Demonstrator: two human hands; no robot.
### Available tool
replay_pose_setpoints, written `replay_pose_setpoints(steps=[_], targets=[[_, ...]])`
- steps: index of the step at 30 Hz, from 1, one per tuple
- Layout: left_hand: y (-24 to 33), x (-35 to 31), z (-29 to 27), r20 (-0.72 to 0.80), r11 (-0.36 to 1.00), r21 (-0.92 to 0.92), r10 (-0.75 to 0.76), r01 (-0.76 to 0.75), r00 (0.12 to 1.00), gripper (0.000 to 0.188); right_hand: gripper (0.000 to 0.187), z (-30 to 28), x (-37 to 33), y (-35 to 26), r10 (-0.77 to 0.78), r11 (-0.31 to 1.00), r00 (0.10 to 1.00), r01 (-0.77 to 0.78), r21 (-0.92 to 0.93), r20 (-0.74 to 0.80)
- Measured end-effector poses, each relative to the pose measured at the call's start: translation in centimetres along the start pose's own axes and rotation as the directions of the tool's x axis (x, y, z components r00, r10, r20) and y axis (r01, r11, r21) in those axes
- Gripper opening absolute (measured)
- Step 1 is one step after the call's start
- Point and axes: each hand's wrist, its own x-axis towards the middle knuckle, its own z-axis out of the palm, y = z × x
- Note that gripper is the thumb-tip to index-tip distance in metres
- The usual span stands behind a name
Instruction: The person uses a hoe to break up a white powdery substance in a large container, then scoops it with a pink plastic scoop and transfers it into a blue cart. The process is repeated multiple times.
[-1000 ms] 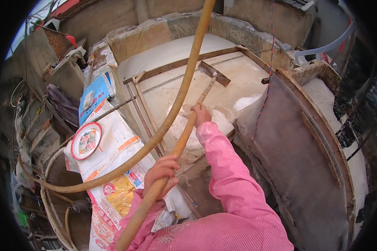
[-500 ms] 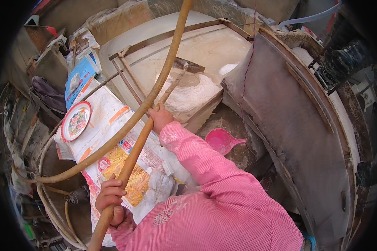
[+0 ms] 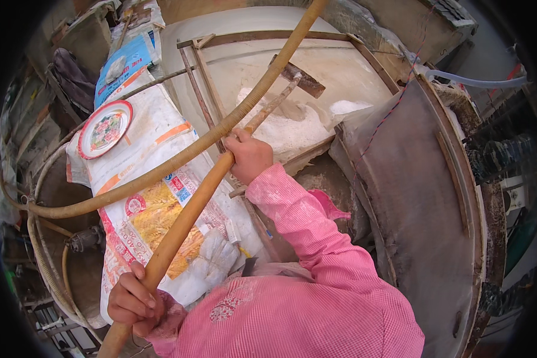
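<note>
Gripping one long wooden pole (image 3: 185,224), both hands are closed around it: the left hand (image 3: 134,298) holds the pole's lower end at the lower left of the frame, and the right hand (image 3: 249,156) holds it higher, near the centre. The pole runs diagonally from the lower left up to the upper centre, where its wooden head (image 3: 298,77) rests in one heap of white powder (image 3: 292,122) inside one large pale basin (image 3: 352,65). One thick yellowish hose (image 3: 161,173) crosses the frame from the top centre down to the left, passing just above the right hand. On the left lies one printed white sack (image 3: 149,197), spread flat, and on it, in the upper left, sits one round plate (image 3: 105,129) with a red rim and a flower pattern. One white glove (image 3: 215,259) lies on the lower part of the sack, beside the pole. One pink scoop (image 3: 328,206) shows just behind the right sleeve, near the centre. Both sleeves are pink. On the right stands one grey curved wall (image 3: 423,197), dusted with white.
</note>
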Motion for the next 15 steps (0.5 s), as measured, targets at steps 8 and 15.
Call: replay_pose_setpoints(steps=[8,15], targets=[[-21.5,5.5,10.6,0.152,0.950,-0.119,-0.270,0.289,0.951,0.022,0.021,-1.8,3.4,24.2,0.255,0.921,0.959,-0.201,-0.334,0.126],[-23.4,6.8,10.6,0.232,0.926,-0.042,-0.357,0.376,0.905,0.020,0.019,0.9,1.6,26.7,0.434,0.887,0.901,-0.425,-0.182,0.010]])
